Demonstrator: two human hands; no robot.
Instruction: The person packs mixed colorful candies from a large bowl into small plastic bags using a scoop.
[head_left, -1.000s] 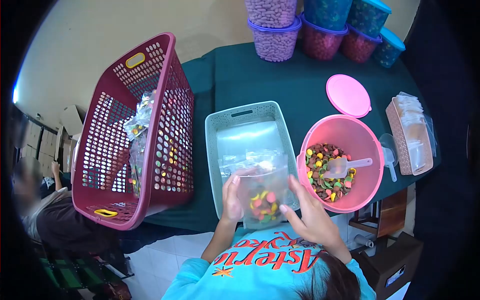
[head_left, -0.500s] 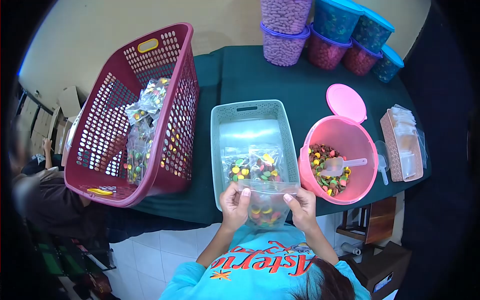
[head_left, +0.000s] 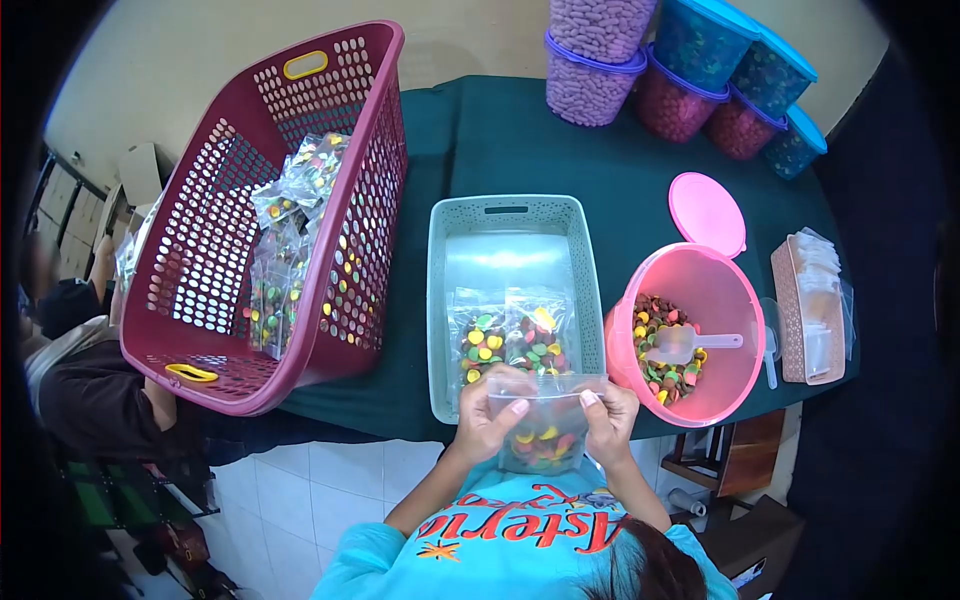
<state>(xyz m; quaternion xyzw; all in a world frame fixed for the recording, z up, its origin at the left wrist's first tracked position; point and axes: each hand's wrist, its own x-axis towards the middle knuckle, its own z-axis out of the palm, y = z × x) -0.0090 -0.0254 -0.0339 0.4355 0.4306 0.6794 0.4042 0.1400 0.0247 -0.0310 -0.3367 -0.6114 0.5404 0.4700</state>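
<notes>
A clear zip bag with colourful candy pieces at its bottom hangs between my hands, in front of my chest. My left hand is closed on the bag's top left part, its thumb lying along the seal. At the right corner my right hand pinches the same top edge. Just beyond the bag stands a pale green tray. Filled candy bags lie side by side in the tray's near half. Right of my right hand is a pink tub of loose candies, with a clear scoop resting in it.
A large maroon basket holding filled bags stands at left. Its pink lid lies behind the tub; a small basket of plastic bags is at right. Stacked lidded tubs stand at the back. Another person sits at far left.
My left thumb has slid to the right along the bag's top edge. Both hands still hold the bag. The camera view has shifted slightly.
</notes>
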